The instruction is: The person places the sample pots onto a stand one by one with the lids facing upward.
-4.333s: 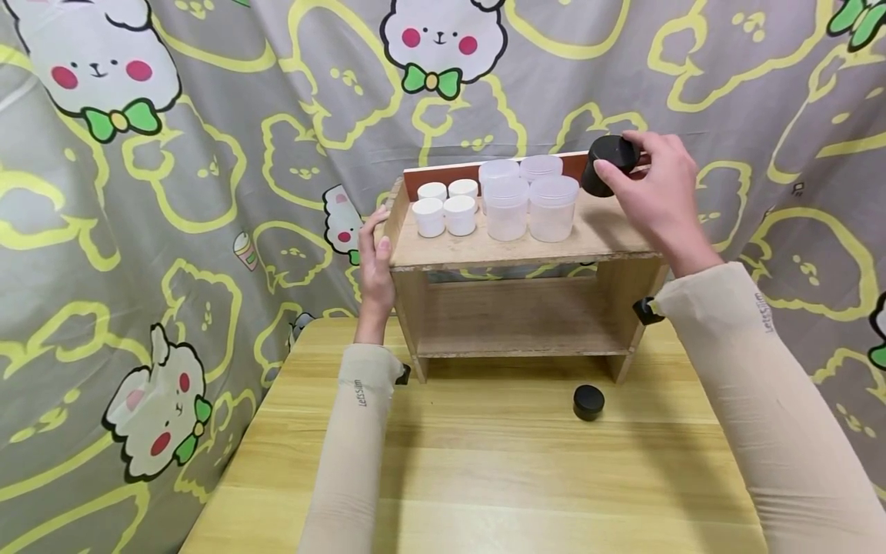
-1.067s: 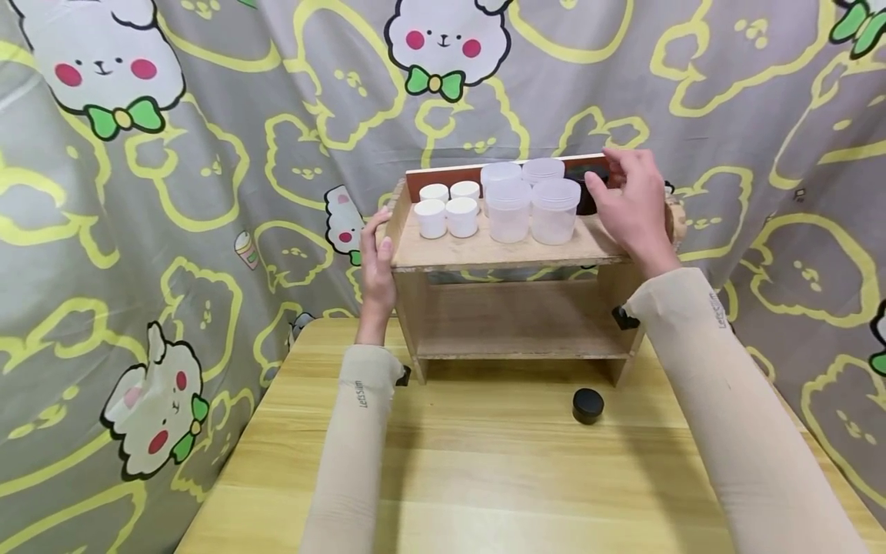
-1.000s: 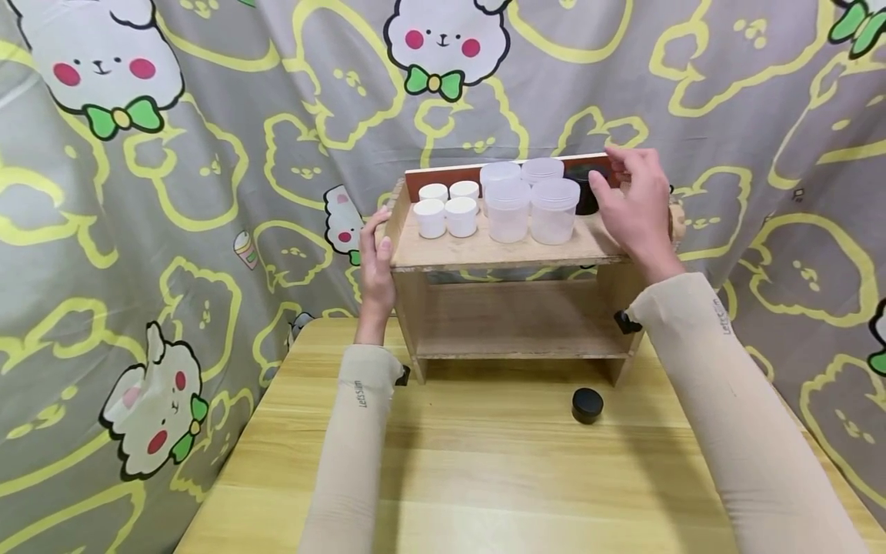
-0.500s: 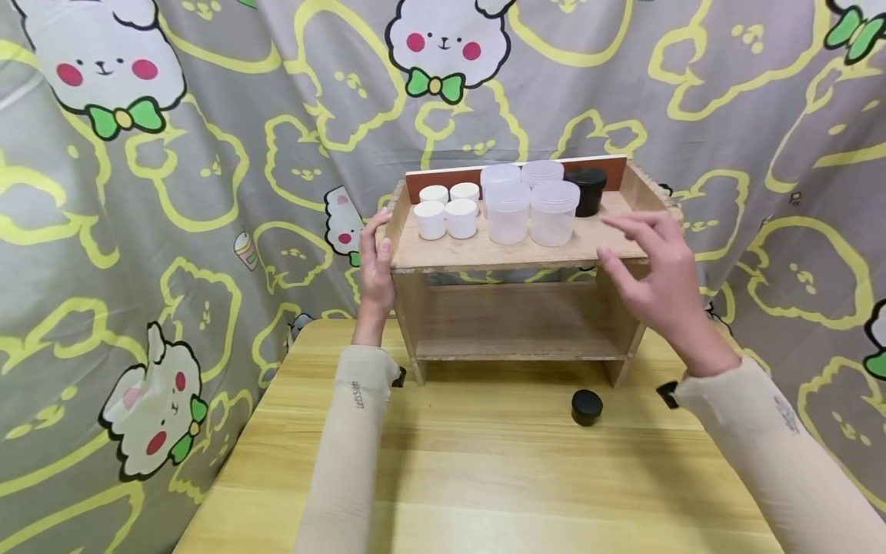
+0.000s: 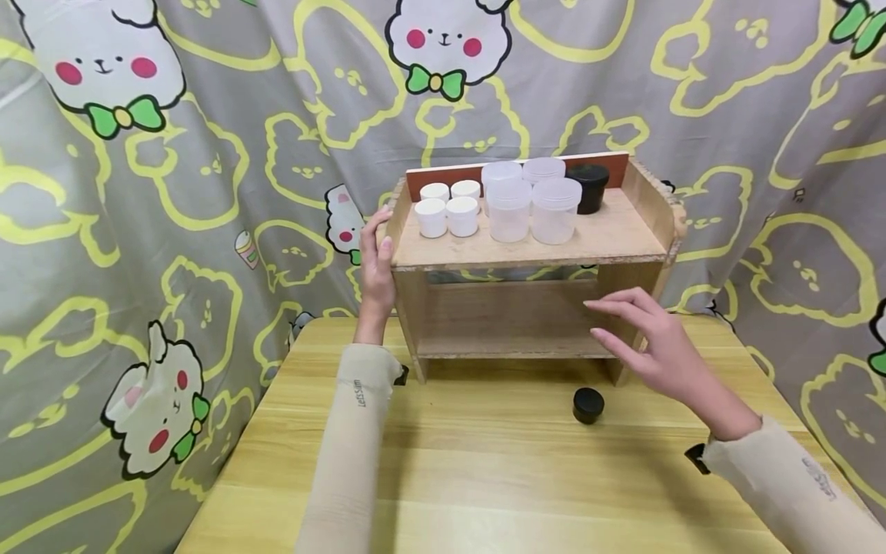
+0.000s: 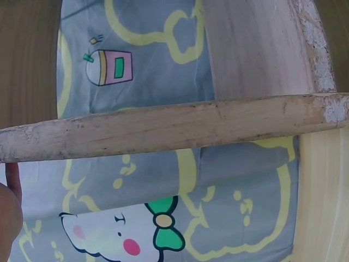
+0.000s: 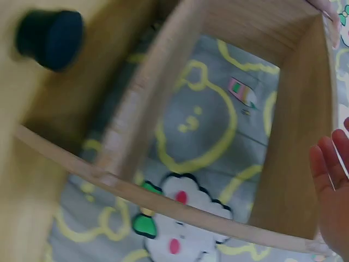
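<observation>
My left hand holds the left side panel of a small two-tier wooden shelf, thumb at its front edge. In the left wrist view, only part of that hand shows beside a wooden panel. My right hand hovers in front of the shelf's right side, its slightly bent fingers apart and holding nothing. Below and left of it, a small black round jar sits on the table. A larger black jar stands on the top shelf at the back, right of several translucent tubs.
Several small white jars are grouped at the left of the top shelf. The wooden table stands before a grey patterned curtain. The shelf's raised right side panel borders its upper level.
My right hand set the larger black jar at the back of the top shelf and let go. It then moved down and toward me. The left hand stays at the side panel.
</observation>
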{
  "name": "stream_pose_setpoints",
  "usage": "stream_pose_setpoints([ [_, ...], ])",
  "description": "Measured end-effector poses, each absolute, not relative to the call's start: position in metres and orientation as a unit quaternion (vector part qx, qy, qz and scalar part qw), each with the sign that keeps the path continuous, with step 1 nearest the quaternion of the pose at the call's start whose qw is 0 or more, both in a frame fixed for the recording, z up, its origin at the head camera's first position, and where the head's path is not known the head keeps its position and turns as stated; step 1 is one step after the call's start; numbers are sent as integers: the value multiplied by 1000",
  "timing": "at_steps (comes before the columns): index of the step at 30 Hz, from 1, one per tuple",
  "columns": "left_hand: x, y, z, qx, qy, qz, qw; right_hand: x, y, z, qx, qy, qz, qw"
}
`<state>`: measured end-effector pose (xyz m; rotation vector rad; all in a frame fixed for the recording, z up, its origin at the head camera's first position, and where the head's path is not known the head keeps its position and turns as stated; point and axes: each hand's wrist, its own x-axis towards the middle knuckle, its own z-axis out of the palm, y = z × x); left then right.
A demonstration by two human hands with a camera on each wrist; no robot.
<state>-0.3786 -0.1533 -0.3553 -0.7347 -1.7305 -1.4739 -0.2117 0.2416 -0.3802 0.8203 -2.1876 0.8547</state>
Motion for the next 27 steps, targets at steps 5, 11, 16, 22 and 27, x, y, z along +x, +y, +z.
stream_pose_setpoints([
  [5,-378,-154,-354,-289,-675,-571,368,-204,246,-410,297,-857,326,265],
  [11,-378,-153,-353,-293,-668,-572,375,-198,249,-438,294,-872,330,213],
  [16,-378,-152,-352,-290,-672,-569,374,-196,254,-457,273,-895,313,164],
  [22,-380,-153,-354,-284,-677,-564,379,-197,260,-479,257,-912,302,107],
  [27,-380,-153,-355,-286,-675,-562,382,-202,261,-496,251,-916,309,55],
])
